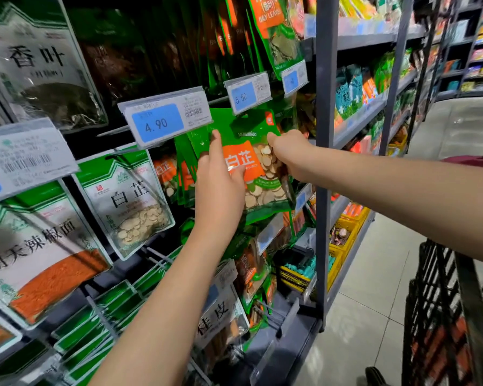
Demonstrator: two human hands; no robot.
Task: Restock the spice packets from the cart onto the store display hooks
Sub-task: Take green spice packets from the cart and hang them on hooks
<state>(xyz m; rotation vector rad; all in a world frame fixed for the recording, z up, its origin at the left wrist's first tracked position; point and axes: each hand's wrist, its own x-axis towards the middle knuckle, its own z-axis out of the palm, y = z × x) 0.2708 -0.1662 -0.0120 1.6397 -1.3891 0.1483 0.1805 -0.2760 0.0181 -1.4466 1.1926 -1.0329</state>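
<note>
A green spice packet (255, 174) with an orange label and pale sliced root showing through its window hangs at the middle of the display, under the 5.50 price tag (247, 93). My left hand (221, 176) lies against its left side, index finger stretched up along the edge and thumb on the orange label. My right hand (287, 154) grips the packet's right edge near the top. More packets of the same kind (184, 176) hang just behind and left of it. The hook that carries the packet is hidden behind the tag.
The 4.90 tag (165, 121) juts out left of my hands. White packets (131, 201) hang on hooks further left; bare hooks (156, 257) stick out below. A grey shelf post (324, 162) stands right of the display. The black wire cart (444, 316) is at lower right.
</note>
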